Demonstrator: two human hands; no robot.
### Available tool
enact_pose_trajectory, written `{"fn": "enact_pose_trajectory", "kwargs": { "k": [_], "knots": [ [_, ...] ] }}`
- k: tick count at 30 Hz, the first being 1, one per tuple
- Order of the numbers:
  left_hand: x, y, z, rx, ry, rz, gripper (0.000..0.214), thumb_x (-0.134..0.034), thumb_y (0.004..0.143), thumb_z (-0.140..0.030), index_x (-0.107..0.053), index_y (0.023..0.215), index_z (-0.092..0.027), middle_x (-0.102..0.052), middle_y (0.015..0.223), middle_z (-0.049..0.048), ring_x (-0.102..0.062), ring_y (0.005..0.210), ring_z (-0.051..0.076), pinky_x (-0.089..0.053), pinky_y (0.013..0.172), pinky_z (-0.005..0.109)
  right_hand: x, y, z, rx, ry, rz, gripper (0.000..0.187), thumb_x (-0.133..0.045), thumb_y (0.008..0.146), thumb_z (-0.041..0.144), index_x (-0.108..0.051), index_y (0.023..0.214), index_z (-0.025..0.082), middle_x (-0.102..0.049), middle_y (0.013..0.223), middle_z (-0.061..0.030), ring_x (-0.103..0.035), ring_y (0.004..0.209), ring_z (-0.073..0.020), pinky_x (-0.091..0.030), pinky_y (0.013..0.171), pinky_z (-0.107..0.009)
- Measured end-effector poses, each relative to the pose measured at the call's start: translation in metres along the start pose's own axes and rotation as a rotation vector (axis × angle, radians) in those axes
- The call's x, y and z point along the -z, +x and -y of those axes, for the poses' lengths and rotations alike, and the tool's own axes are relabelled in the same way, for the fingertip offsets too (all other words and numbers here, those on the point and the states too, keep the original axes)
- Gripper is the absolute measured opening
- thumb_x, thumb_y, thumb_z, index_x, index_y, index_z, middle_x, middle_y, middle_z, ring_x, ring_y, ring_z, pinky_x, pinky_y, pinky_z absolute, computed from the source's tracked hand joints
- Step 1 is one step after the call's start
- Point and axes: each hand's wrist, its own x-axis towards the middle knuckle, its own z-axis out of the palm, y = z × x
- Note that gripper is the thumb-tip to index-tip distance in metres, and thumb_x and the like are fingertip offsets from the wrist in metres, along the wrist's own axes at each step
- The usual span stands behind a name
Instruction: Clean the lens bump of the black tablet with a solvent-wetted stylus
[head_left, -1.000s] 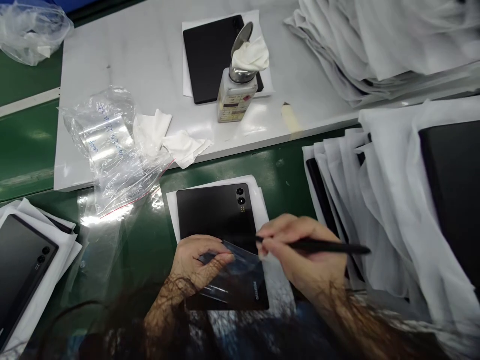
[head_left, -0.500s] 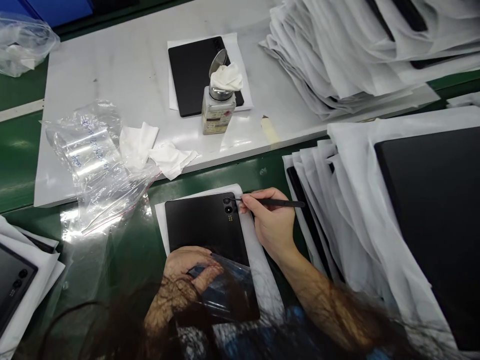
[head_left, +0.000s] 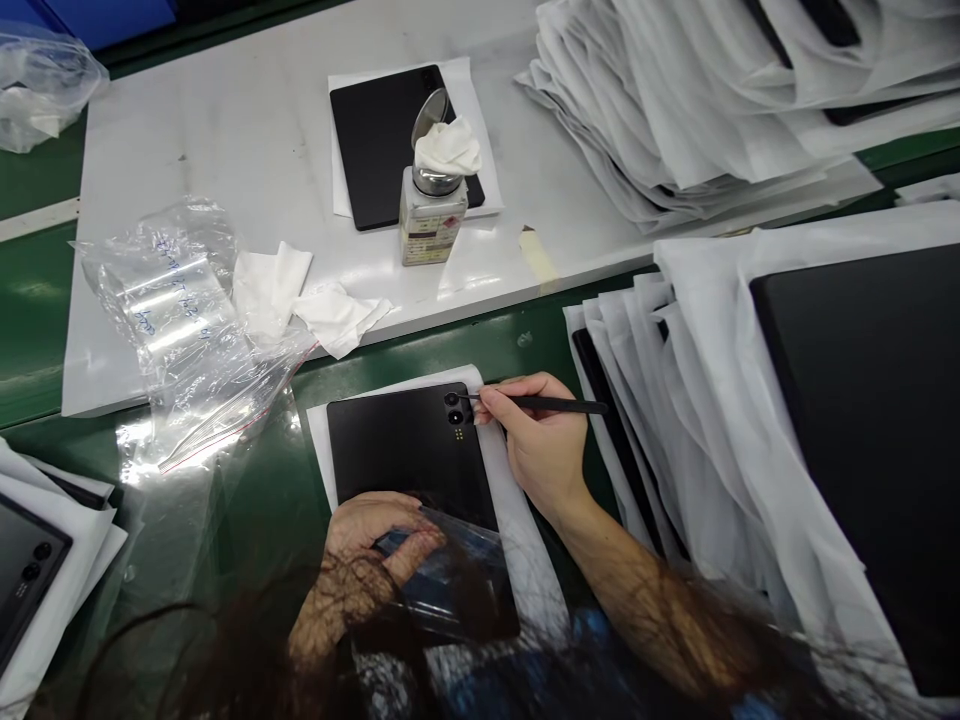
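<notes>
Glossy green desk (head_left: 37, 330) runs beneath everything, with a broad white board (head_left: 225, 130) lying across its far part. Thick piles of soft white sheets (head_left: 675, 110) fill the right side, and a large flat black panel (head_left: 855, 450) lies among them. On the board sit a square black slab on white paper (head_left: 367, 130), a squat glass-looking dispenser bottle with a metal top (head_left: 429, 225), crumpled white wipes (head_left: 330, 318) and a clear zip-top plastic bag with a red seal (head_left: 180, 320). A grey-backed tablet on white sheets (head_left: 22, 570) lies at the lower left corner.

Directly before the person, a matte black rectangular tablet (head_left: 405, 445) lies flat, back up, on a white paper sheet (head_left: 319, 440). Its long axis runs roughly toward the person, and its 2 camera lenses (head_left: 451, 399) sit at the far right corner. Both forearms reach in from the near edge. The right hand (head_left: 544, 450) is closed in a pen grip on a slender black pointed tool (head_left: 551, 404), its tip touching the upper lens. The left hand (head_left: 375, 560), fingers curled, rests on the tablet's near end, pinching a clear plastic film (head_left: 457, 580).
</notes>
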Motion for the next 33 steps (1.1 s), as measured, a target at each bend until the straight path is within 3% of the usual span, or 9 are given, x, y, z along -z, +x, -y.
{"fn": "enact_pose_trajectory", "kwargs": {
  "k": [8, 12, 17, 21, 33],
  "knots": [
    [-0.001, 0.001, 0.000, 0.010, -0.034, -0.035, 0.001, -0.071, 0.067, -0.030, -0.070, 0.068, -0.030, -0.076, 0.069, -0.0056, -0.072, 0.070, 0.017, -0.059, 0.066, 0.024, 0.000, 0.001, -0.001, 0.007, -0.007, 0.011, 0.051, -0.120, 0.082, 0.045, -0.071, 0.083, 0.029, -0.084, 0.082, 0.0023, -0.076, 0.065, -0.0171, -0.067, 0.066, -0.034],
    [-0.001, 0.002, -0.002, -0.011, -0.062, -0.036, 0.002, -0.070, 0.069, -0.030, -0.071, 0.068, -0.028, -0.076, 0.064, -0.0049, -0.072, 0.070, 0.017, -0.059, 0.065, 0.023, 0.012, -0.001, 0.011, -0.006, 0.059, 0.048, 0.047, -0.120, 0.082, 0.046, -0.076, 0.086, 0.029, -0.088, 0.093, 0.0002, -0.074, 0.069, -0.0164, -0.069, 0.068, -0.034],
    [0.002, 0.006, -0.005, -0.036, -0.063, 0.001, 0.002, -0.069, 0.070, -0.028, -0.071, 0.070, -0.028, -0.076, 0.066, -0.0052, -0.072, 0.072, 0.016, -0.058, 0.067, 0.021, 0.036, -0.018, 0.052, -0.025, -0.013, 0.443, 0.036, -0.119, 0.090, 0.043, -0.085, 0.083, 0.030, -0.089, 0.085, -0.0024, -0.076, 0.062, -0.0197, -0.067, 0.055, -0.033],
    [0.004, 0.009, -0.010, -0.033, -0.042, 0.001, 0.003, -0.068, 0.071, -0.029, -0.071, 0.070, -0.027, -0.076, 0.065, -0.0037, -0.072, 0.069, 0.016, -0.058, 0.065, 0.022, 0.035, -0.031, 0.074, 0.040, -0.112, 0.642, 0.029, -0.117, 0.094, 0.039, -0.091, 0.083, 0.033, -0.091, 0.080, -0.0038, -0.084, 0.069, -0.0241, -0.072, 0.062, -0.036],
    [0.007, 0.011, -0.018, -0.076, -0.025, 0.003, 0.014, -0.063, 0.075, -0.034, -0.071, 0.068, -0.024, -0.076, 0.064, -0.0004, -0.073, 0.065, 0.018, -0.060, 0.060, 0.025, 0.027, -0.037, 0.070, 0.031, -0.083, 0.627, 0.032, -0.117, 0.097, 0.043, -0.090, 0.081, 0.033, -0.091, 0.078, -0.0034, -0.087, 0.067, -0.0231, -0.071, 0.058, -0.033]
  ]
}}
